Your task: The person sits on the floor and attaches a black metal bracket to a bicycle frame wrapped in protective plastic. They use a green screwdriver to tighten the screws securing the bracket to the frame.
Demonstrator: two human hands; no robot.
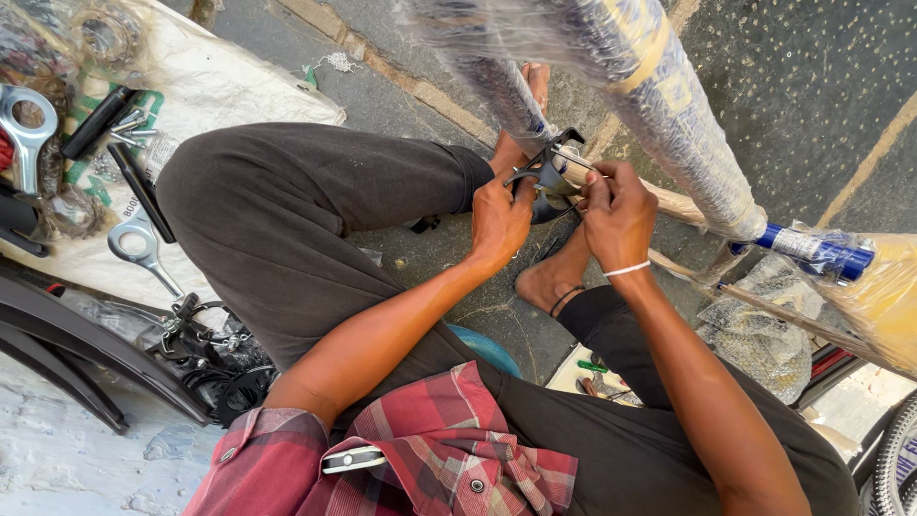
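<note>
Beside the wrapped bicycle frame [659, 105], both hands are closed on a black brake caliper [546, 177]. The left hand [499, 218] steadies it while the right hand [619, 212] pinches its thin rod; it looks not yet mounted.

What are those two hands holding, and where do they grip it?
Both grip a small black metal bracket by a wrapped bike frame: left hand on its left side, right hand on its right end.

left hand [499, 218] and right hand [619, 212] gripping black metal bracket [549, 172], wrapped bicycle frame [659, 105]
</note>
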